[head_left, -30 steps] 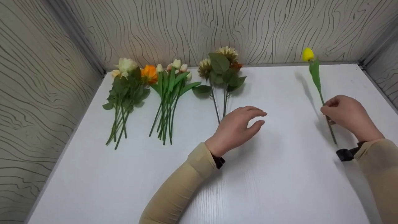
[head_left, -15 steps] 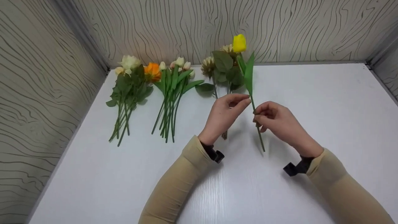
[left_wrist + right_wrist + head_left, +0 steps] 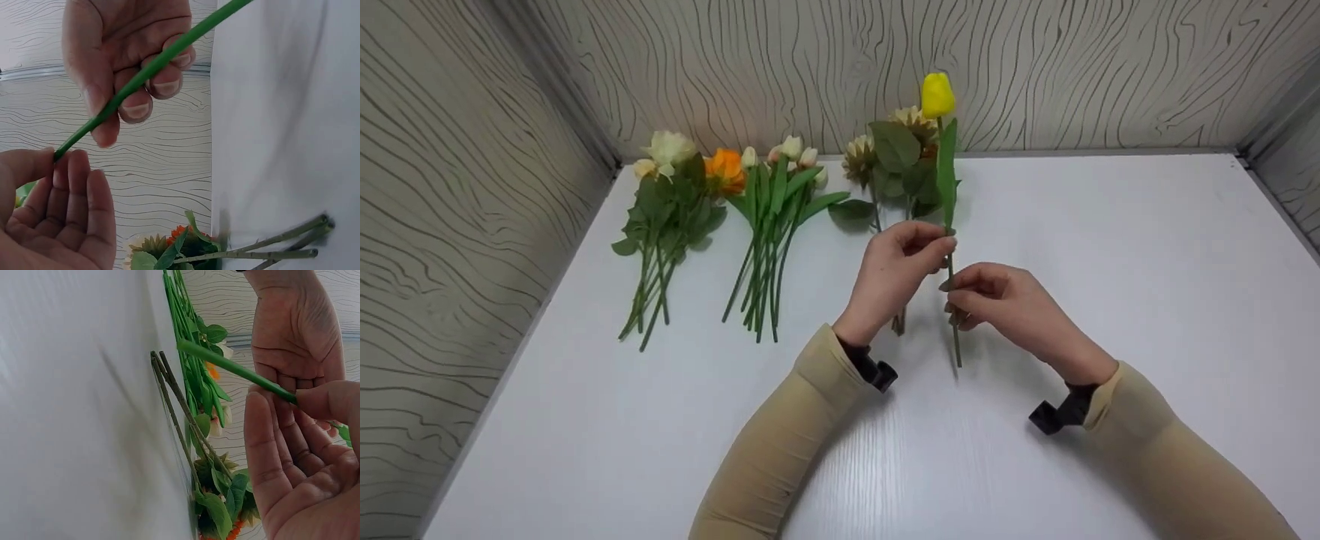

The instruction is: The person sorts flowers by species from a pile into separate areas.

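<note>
A yellow tulip (image 3: 937, 95) with a long green leaf stands nearly upright above the table in the head view. My left hand (image 3: 894, 271) pinches its stem just below the leaf between thumb and fingertips. Lower on the same stem, my right hand (image 3: 1006, 309) pinches it too, and the stem's end sticks out below. In the right wrist view the green stem (image 3: 236, 370) passes between thumb and fingers. Behind the left hand lie cream and rust-coloured flowers (image 3: 894, 150) with broad leaves, their stems partly hidden by that hand.
On the white table (image 3: 1125, 247), a bunch of pale tulips (image 3: 771, 225) lies left of the left hand. Farther left is a bunch of cream and orange flowers (image 3: 664, 202). A patterned wall (image 3: 780, 67) rises along the back edge.
The right hand has carried the yellow tulip leftward from the table's right side to the left hand. The left hand has closed its fingertips on the stem, which now stands straighter.
</note>
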Motion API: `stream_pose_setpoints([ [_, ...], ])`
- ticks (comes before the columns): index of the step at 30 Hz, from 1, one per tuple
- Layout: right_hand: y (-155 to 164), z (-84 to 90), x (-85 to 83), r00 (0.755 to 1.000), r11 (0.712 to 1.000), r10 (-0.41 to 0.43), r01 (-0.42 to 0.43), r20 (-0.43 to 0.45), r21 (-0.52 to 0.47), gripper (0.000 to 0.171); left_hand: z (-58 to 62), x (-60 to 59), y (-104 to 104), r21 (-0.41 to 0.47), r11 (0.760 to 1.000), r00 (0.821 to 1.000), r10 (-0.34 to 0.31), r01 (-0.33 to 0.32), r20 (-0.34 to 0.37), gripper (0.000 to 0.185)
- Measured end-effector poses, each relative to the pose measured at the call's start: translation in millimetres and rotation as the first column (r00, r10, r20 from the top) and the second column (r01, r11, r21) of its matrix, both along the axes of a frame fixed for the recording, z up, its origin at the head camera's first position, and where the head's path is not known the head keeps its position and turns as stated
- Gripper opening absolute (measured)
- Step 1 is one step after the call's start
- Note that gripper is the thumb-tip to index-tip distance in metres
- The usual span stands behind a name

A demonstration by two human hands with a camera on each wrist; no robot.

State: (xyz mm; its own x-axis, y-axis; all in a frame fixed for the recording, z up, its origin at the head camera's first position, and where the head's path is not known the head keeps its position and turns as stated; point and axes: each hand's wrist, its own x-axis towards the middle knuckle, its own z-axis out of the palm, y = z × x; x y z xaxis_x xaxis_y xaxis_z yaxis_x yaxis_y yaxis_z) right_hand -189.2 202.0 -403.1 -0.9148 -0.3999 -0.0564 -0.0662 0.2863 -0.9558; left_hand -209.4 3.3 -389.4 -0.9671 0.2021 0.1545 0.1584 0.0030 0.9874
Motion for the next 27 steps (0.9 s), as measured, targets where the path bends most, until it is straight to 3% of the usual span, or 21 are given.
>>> stream_pose_setpoints([
  [4,0,-0.5,0.9,1.0,0.999,-0.024,0.024,-0.009,-0.024,0.027,-3.1,-0.9,2,0.042,0.999,1.0,-0.025,0.025,-0.001,0.018],
  [10,-1,-2.5,0.1,1.0,0.999,-0.022,0.022,-0.007,-0.049,0.03,-1.1,-1.9,-4,0.02,0.999,1.0,-0.031,0.031,0.005,0.022],
  [13,-1,-4.0,-0.6,1.0,0.997,-0.018,0.019,0.014,-0.074,0.032,2.3,-5.0,-22,-0.027,1.0,1.0,-0.006,0.006,0.002,0.023],
  [17,0,-4.9,-2.1,0.999,0.994,-0.023,0.026,0.033,-0.103,0.031,7.9,-16.4,-67,-0.16,0.985,0.998,0.058,-0.062,-0.029,0.025],
  [20,2,-4.1,-3.5,0.999,0.994,-0.036,0.039,0.031,-0.102,0.031,13.0,-29.2,-110,-0.31,0.938,0.988,0.149,-0.154,-0.041,0.027],
  [24,4,-2.4,-5.3,0.999,0.995,-0.039,0.041,0.027,-0.094,0.031,12.9,-44.4,-164,-0.5,0.823,0.959,0.278,-0.269,-0.058,0.03],
  [27,5,-1.9,-6.2,0.999,0.995,-0.035,0.038,0.03,-0.088,0.031,5.5,-51.5,-193,-0.569,0.759,0.937,0.342,-0.318,-0.068,0.031],
])
